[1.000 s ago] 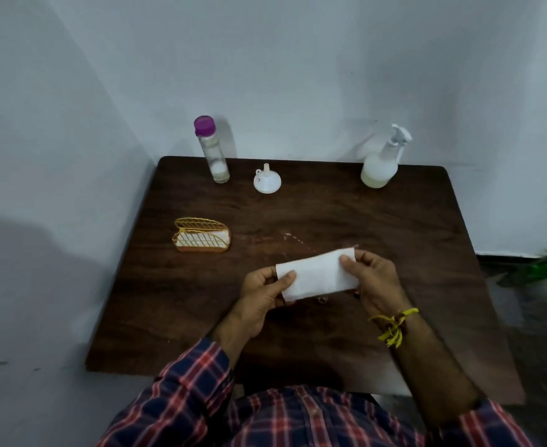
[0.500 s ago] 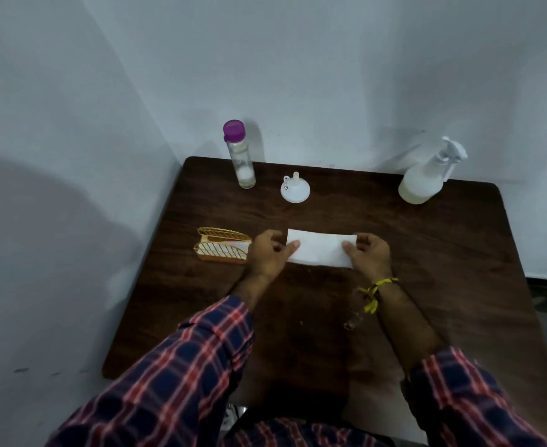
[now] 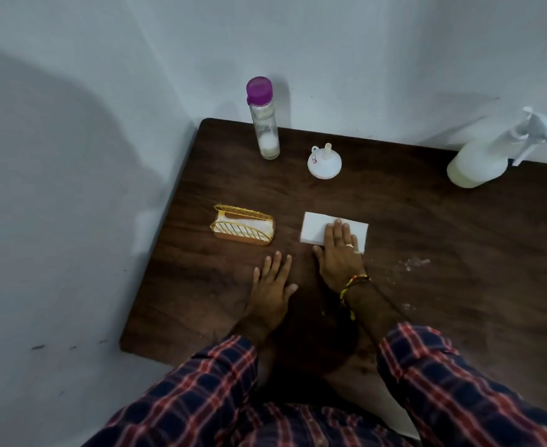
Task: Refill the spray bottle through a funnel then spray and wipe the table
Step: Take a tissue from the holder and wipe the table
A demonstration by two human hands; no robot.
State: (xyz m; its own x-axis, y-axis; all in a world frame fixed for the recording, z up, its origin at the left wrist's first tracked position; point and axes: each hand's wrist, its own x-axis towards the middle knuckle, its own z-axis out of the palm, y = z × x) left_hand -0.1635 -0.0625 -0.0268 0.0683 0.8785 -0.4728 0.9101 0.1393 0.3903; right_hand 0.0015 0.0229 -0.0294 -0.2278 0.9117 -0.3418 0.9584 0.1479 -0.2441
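A folded white tissue lies flat on the dark wooden table, near its middle. My right hand rests palm-down on the tissue's right half and presses it onto the wood. My left hand lies flat on the bare table just to the left, fingers spread, holding nothing. The white spray bottle, with cloudy liquid in it, stands at the back right corner. A small white funnel sits upside down at the back centre. Left of the funnel stands a clear bottle with a purple cap.
A gold wire tissue holder with tissues sits left of the folded tissue. Small wet specks dot the wood to the right of my right hand. Walls close the table in at the back and the left.
Both hands held the tissue up between them before. It now lies on the table under my right hand, and my left hand has let go and dropped flat onto the wood.
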